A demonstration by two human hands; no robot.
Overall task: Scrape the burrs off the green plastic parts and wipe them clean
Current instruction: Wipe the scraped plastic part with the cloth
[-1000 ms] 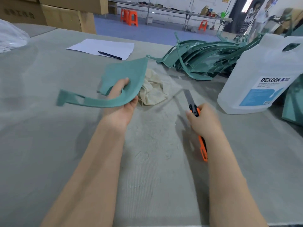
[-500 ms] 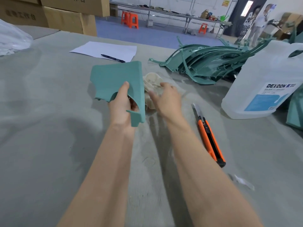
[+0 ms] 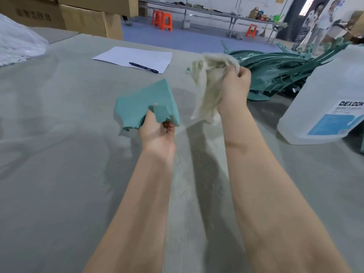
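The green plastic part (image 3: 145, 105) sits just left of the frame's middle, lifted off the surface and tilted so its broad face turns up toward the camera, which looks like a way of presenting that face for wiping. The left hand (image 3: 157, 133) grips it by the lower edge, thumb on top and fingers curled underneath, leaving most of the face bare. To its right and a little higher, the right hand (image 3: 234, 85) holds a crumpled pale cloth (image 3: 208, 83) bunched in closed fingers, the loose end hanging down beside the wrist; cloth and part are near but not touching, so the wipe seems about to start rather than under way. In the upper right, a heap of green plastic parts (image 3: 279, 71) lies on the surface, probably waiting their turn or already done; which, I cannot tell. In front of that heap at the right edge stands a large white jug (image 3: 325, 107) with a blue label, perhaps cleaning fluid kept within reach. The grey surface (image 3: 59, 154) is ribbed and wrinkled, dusted with pale shavings between the forearms. Toward the upper left lie a sheet of paper (image 3: 136, 58) with a pen (image 3: 143, 67) on it, cardboard boxes (image 3: 78, 14) and a plastic bag (image 3: 17, 42). Beyond are a blue floor, orange stools (image 3: 162, 19), long tables and two people standing at the far upper right.
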